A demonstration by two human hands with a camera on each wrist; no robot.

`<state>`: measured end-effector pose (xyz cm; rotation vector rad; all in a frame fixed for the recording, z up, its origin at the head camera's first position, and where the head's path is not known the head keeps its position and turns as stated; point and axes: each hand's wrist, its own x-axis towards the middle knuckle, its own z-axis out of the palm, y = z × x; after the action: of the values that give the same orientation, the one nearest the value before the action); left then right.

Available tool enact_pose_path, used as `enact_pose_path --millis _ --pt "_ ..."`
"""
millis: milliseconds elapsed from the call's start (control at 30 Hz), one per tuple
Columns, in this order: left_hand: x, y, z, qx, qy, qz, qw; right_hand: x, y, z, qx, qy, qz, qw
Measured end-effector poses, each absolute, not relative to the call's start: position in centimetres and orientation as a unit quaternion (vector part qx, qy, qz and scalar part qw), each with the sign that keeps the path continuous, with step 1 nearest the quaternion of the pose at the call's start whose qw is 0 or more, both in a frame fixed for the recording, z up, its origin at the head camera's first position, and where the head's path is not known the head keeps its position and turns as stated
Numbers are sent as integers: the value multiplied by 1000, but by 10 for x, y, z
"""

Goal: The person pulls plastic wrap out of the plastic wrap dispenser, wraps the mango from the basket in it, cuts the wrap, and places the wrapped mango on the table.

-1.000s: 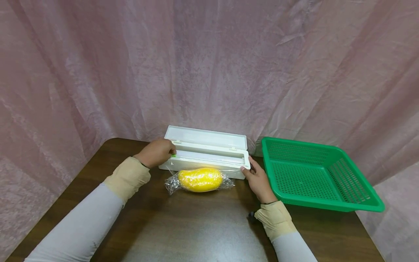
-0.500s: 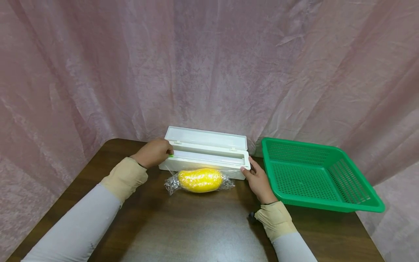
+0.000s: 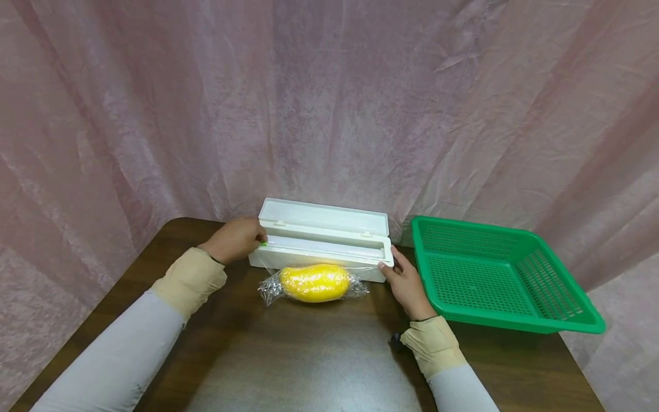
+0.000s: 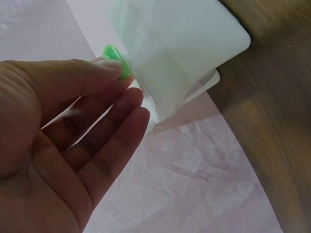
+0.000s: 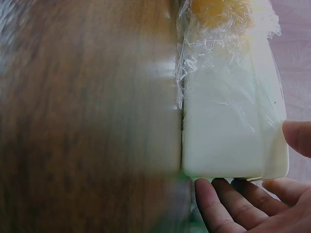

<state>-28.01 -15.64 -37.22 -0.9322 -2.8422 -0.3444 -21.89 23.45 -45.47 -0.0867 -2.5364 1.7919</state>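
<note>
A white plastic-wrap dispenser (image 3: pixel 269 259) stands at the back of the table with its lid (image 3: pixel 324 217) raised and a pale roll inside. At its left end my left hand (image 3: pixel 233 239) pinches a small green slide cutter (image 4: pixel 116 60) between thumb and index finger. My right hand (image 3: pixel 408 289) grips the dispenser's right end, thumb (image 5: pixel 297 138) on the front top edge and fingers against the end wall. In front lies a yellow mango-shaped fruit (image 3: pixel 314 283) wrapped in clear film with bunched ends. Film also spans the dispenser's front in both wrist views.
To the right is a green plastic basket (image 3: pixel 484 280) with perforated sides, close to my right hand. Pink curtains (image 3: pixel 329 103) hang right behind the brown wooden table (image 3: pixel 309 355). The table's left edge runs past my left forearm.
My left hand has slid a little to the left with the green slide cutter, to the dispenser's left end. My right hand, the fruit and the basket have stayed in place.
</note>
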Motion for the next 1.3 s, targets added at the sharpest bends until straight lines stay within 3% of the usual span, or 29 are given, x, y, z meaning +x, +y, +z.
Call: enact_pose_path --millis 1300 --pt "-278 -178 -377 -288 -945 -139 72 -217 232 -443 -31 -811 585 4"
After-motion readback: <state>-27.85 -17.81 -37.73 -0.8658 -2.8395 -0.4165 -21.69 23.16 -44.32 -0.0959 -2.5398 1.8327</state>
